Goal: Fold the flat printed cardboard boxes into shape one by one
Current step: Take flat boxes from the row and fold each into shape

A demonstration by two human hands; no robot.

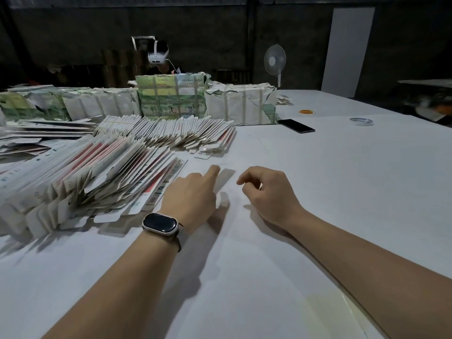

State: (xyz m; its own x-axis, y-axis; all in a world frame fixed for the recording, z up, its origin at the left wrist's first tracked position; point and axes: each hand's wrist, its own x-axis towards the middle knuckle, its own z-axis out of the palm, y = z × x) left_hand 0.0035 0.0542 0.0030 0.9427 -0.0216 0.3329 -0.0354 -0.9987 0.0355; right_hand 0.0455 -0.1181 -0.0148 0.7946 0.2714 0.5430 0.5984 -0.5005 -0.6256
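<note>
Both hands empty over the white worktop (330, 179), left hand (193, 194) with forefinger out, right hand (269, 189) loosely curled, flat boxes (102, 177) fanned at 10 o'clock beside the left hand; risk: a careless grab takes several overlapped blanks or topples the leaning stack.

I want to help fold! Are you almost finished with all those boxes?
Not nearly. No box folded into shape shows anywhere. Neither the left hand nor the right hand holds a box; both are over the white table. Left to do: the fanned flat boxes, a second row behind, and the wrapped bundles.
</note>
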